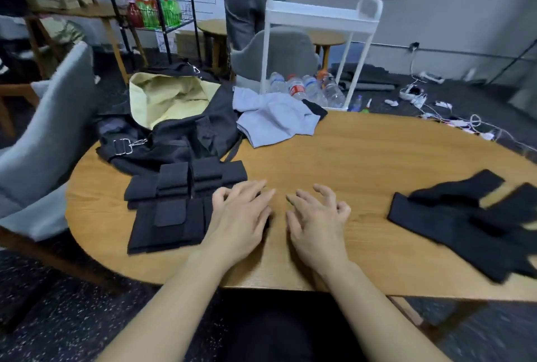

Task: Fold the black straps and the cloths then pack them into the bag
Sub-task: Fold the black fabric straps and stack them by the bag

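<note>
Black straps: folded stack (180, 204) lower left on table (348, 158), loose ones (465, 222) at right. Soft, limp, likely light; take by the ends. Grey cloth (276, 120) unfolded beside open bag (174, 117), upper centre. Left hand (241, 213) rests on stack, fingers straight; right hand (316, 216) empty, fingers spread.

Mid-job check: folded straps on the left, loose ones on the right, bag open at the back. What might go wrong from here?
1. The folded black straps are only stacked; the left hand rests at their edge, so a careless lift may undo the folds.
2. The unfolded straps lie near the table edge and could slide off.
3. The bag mouth sags, so loading may snag; the grey cloth is still unfolded.
</note>
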Tool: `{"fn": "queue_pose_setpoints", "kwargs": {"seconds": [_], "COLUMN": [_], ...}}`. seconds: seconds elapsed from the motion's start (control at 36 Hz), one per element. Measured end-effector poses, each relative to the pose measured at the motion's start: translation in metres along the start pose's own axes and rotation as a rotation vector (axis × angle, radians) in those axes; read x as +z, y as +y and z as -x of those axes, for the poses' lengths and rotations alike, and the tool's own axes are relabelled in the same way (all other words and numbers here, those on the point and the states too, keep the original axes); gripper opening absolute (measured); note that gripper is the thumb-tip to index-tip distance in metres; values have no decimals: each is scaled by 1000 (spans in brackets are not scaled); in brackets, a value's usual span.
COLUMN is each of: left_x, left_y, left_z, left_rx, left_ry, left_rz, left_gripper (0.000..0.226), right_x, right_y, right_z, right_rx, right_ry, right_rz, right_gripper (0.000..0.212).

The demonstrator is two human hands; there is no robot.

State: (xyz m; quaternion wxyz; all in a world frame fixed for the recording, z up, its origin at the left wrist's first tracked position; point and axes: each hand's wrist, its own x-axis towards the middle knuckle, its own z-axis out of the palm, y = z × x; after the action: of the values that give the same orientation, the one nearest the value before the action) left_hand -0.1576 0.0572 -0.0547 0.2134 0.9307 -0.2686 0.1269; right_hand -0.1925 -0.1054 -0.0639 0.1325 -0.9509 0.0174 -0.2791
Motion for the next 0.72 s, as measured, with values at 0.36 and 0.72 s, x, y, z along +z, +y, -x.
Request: {"fn": "queue_pose_setpoints", "kwargs": {"seconds": [0.36, 0.72], "left_x": [64, 124], "left_y": [103, 198], "left_z": [-65, -108], "left_rx": [218, 445], "left_ry": [-213, -461], "left_rz": [0, -5], "left_gripper": [41, 55], "right_x": [-45, -69], "right_y": [124, 198], "right_z": [25, 40], "right_rx": [367, 666], "right_ry": [57, -92], "right_rz": [133, 226], "right_gripper": [27, 56]}}
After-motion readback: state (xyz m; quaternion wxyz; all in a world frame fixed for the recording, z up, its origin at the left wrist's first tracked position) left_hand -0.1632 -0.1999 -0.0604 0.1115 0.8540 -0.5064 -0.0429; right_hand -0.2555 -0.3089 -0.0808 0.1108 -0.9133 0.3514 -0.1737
